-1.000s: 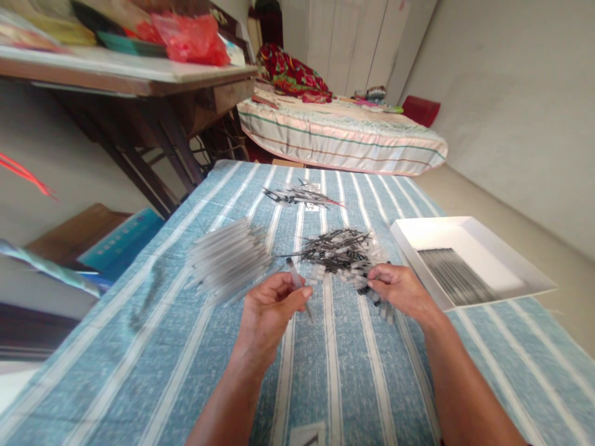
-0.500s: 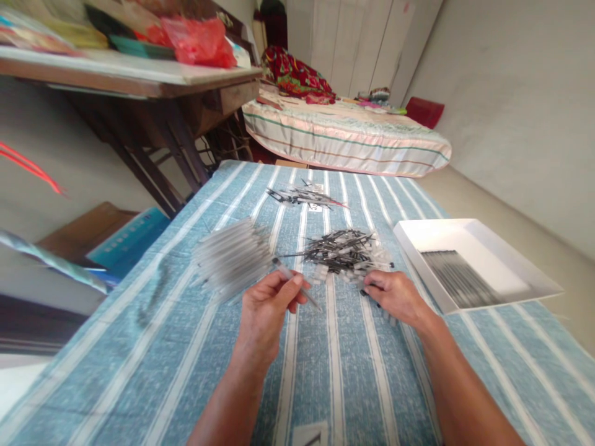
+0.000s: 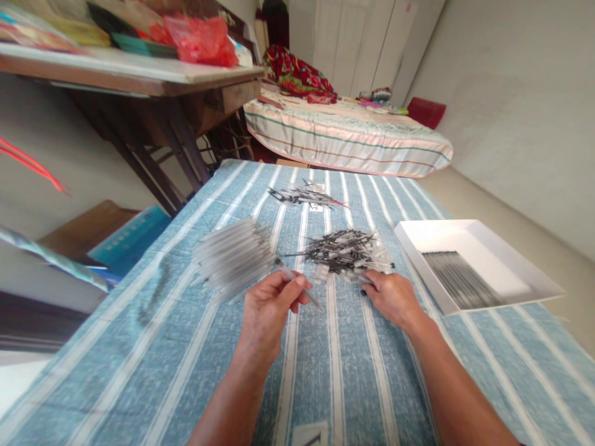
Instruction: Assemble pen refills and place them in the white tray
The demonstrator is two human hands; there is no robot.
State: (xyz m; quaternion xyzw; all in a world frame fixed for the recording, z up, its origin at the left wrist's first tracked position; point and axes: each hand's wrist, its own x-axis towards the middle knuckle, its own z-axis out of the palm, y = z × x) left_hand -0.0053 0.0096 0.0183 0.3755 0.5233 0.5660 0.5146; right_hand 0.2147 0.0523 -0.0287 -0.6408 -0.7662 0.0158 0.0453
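My left hand (image 3: 272, 303) is closed in a pinch round a slim translucent pen (image 3: 286, 271), dark at its upper end and tapering to a point at the lower right. To its left lies a stack of similar pale translucent pen barrels (image 3: 235, 257), blurred in the picture. My right hand (image 3: 393, 297) is closed at the near right edge of a loose pile of black and clear small pen parts (image 3: 344, 251). Its fingertips press together among the clear pieces; what they hold is hidden.
A white open box (image 3: 511, 254) on the right holds a row of dark pens (image 3: 458, 279). Farther back on the striped cloth (image 3: 186, 371) is a smaller heap of pens and parts (image 3: 304, 196). A side table (image 3: 199, 74) stands at left, a bed (image 3: 348, 136) beyond.
My right hand has shifted slightly at the pile's edge, its fingers drawn closer together. My left hand keeps the pen in nearly the same place.
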